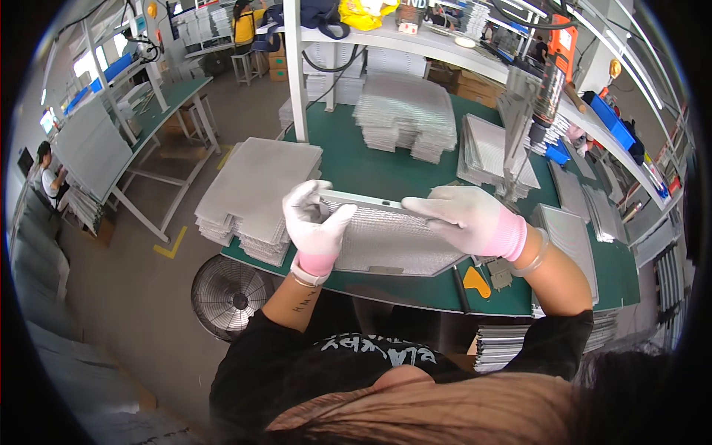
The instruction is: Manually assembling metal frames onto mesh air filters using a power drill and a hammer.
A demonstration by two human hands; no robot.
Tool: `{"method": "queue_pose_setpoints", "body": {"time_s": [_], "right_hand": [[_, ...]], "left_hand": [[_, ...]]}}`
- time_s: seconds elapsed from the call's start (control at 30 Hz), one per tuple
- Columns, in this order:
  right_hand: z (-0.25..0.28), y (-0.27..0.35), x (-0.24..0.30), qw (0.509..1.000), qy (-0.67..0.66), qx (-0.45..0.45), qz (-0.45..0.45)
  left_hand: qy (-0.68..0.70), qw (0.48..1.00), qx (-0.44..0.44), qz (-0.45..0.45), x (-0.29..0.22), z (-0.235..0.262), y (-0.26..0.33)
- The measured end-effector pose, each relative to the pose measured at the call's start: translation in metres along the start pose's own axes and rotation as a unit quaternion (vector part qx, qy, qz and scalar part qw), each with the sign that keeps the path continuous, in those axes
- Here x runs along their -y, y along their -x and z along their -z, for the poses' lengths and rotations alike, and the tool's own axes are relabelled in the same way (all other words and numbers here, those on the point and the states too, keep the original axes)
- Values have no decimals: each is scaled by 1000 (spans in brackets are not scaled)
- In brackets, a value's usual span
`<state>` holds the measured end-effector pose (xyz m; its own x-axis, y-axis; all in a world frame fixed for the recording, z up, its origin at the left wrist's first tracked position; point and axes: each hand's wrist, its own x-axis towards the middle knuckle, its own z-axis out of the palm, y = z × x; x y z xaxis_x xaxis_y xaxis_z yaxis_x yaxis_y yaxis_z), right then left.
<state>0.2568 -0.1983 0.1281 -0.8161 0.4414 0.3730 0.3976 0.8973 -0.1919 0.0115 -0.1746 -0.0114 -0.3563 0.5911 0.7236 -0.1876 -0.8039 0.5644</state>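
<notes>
A silver mesh filter panel (pixel 400 241) with a pale metal strip along its far edge is held up over the near side of the green table (pixel 337 159). My left hand (pixel 315 222), in a white glove with a pink cuff, grips the panel's left end between thumb and fingers. At the right end, my gloved right hand (pixel 467 219) is closed on the strip, its fingers along the top edge. The panel tilts so that its mesh face shows. Just right of its near edge lie a yellow scraper (pixel 476 282) and a black-handled tool (pixel 460 289).
Stacked mesh sheets (pixel 263 185) stand at the table's left, with another stack (pixel 408 111) at the back. An orange and black power screwdriver (pixel 555 70) hangs at the right near a metal post. A round fan (pixel 232 297) stands on the floor. People sit at benches farther off.
</notes>
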Motion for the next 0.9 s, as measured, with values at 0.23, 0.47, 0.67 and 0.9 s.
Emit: {"method": "queue_pose_setpoints", "body": {"time_s": [0.23,0.47,0.67,0.9], "right_hand": [[-3,-2,-4,1000,-10,-9,-10],[-3,-6,0,1000,-10,-17,-4],[-4,-6,4,1000,20,-22,-5],[2,-27,7,999,37,-7,-17]], "left_hand": [[-120,989,14,-89,25,4,1],[-284,948,27,-138,18,23,-9],[32,999,-26,-1,13,7,-7],[-47,991,96,-79,15,20,-20]]}}
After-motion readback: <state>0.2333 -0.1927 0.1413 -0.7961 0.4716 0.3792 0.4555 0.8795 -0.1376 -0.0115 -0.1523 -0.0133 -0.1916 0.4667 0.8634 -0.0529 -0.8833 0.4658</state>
